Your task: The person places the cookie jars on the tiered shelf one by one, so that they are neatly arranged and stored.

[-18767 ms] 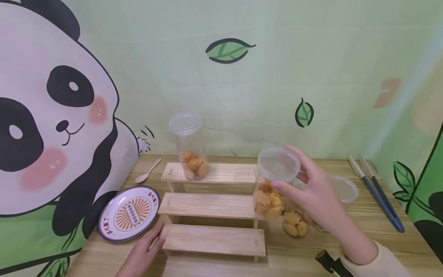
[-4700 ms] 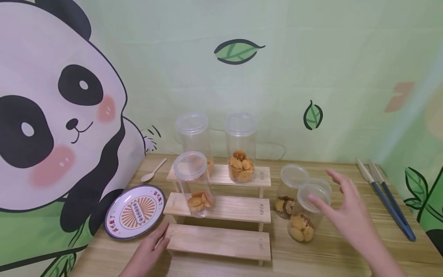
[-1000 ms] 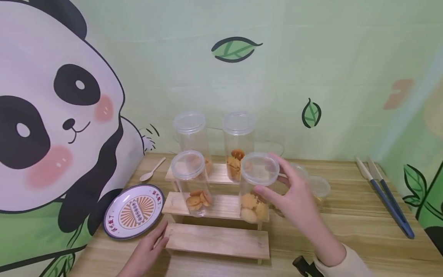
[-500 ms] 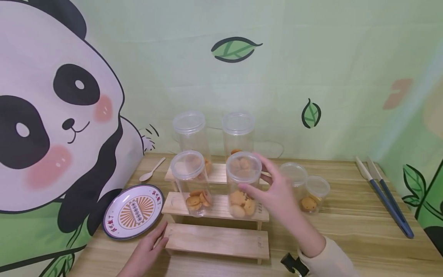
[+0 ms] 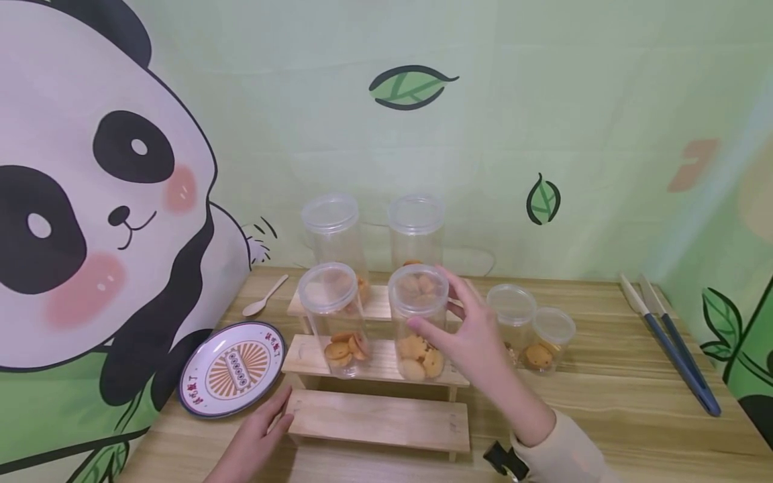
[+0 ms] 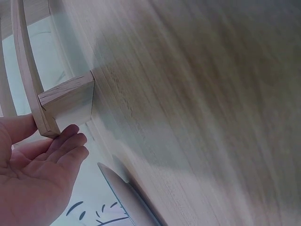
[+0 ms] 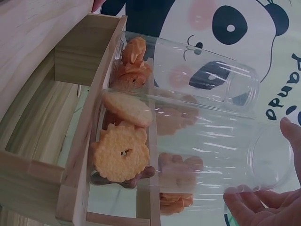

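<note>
In the head view my right hand grips a tall clear plastic jar of cookies near its lid. The jar stands upright on the middle step of a wooden tiered rack; the right wrist view shows its base at the board and a flower-edged cookie inside. Beside it on that step is another cookie jar. Two more jars, a back left jar and a back right jar, occupy the top step. My left hand holds the lowest step's left end, thumb and fingers around the board.
Right of the rack stand two shorter lidded jars, one jar behind another jar. Blue-handled tongs lie at the far right. At left are a patterned plate and a small spoon. A panda-print cloth backs the table.
The rack held one jar at first, then three. Within the last second my right hand has moved its jar left on the middle step. The left hand stays at the rack's end.
</note>
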### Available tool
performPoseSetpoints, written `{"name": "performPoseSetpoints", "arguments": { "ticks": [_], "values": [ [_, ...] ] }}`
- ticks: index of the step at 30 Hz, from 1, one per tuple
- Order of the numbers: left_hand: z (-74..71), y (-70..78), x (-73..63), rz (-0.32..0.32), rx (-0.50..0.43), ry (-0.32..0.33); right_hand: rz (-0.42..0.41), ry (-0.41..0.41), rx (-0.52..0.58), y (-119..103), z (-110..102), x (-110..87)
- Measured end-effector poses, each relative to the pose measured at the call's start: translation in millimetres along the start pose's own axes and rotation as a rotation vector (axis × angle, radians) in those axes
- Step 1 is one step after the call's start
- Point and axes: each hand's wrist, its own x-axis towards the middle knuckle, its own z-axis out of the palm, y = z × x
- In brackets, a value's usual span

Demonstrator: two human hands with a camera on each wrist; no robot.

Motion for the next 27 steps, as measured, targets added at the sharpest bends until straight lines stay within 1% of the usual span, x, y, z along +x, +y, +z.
{"name": "performPoseSetpoints", "arguments": {
  "ticks": [4,11,13,17,20,23,27],
  "values": [
    [-1.0,1.0,0.9,-0.017,-0.007,-0.016,-0.002,-0.003,-0.007,0,0,0.7],
    [0.0,-0.3,0.7,0.002,-0.004,-0.005,0.019,-0.028,-0.082,-2,-1,-1.6],
    [0.0,-0.4,0.5,-0.016,-0.012,-0.012,0.025,-0.041,-0.099,-1,-2,-3.0],
    [-0.6,-0.2,0.0,-0.038,-0.025,-0.024,0.004,-0.052,-0.064,3,-8,-5.2],
    [-1.1,0.7,-0.2,-0.042,-0.029,-0.028,-0.045,-0.032,-0.024,7,-15,-5.4],
    [-1.5,1.8,0.3,-0.052,-0.031,-0.031,-0.088,0.006,-0.026,12,-24,-6.1],
    [-1.8,3.1,1.9,-0.077,-0.039,-0.046,-0.094,0.069,-0.053,22,-36,-8.9]
  ]
}}
